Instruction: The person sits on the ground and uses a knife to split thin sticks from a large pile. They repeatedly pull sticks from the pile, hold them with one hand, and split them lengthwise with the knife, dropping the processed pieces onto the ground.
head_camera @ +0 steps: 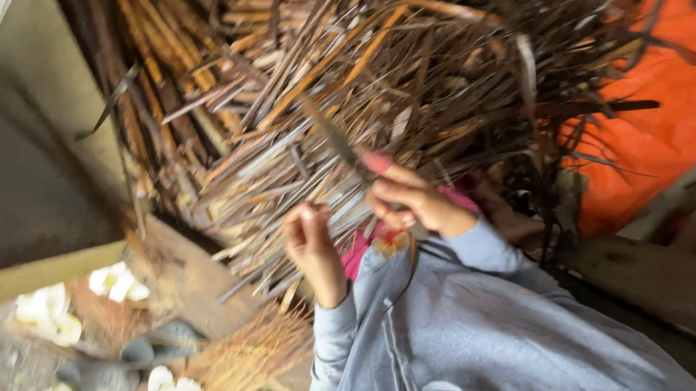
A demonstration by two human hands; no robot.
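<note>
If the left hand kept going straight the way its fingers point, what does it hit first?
Probably the pile of dry brown strips: the left hand points up into it, fingertips apparently at its lower edge. Blur hides depth.

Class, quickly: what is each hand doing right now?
Left hand: closed, pinching a thin strip.
Right hand: closed on a knife.

Rustic craft workshop: heaped dried strips (pixel 344 88)

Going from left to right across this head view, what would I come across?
White scraps on the ground → bundle of thin sticks → left hand → right hand, pinching a dark strip → orange cloth.
</note>
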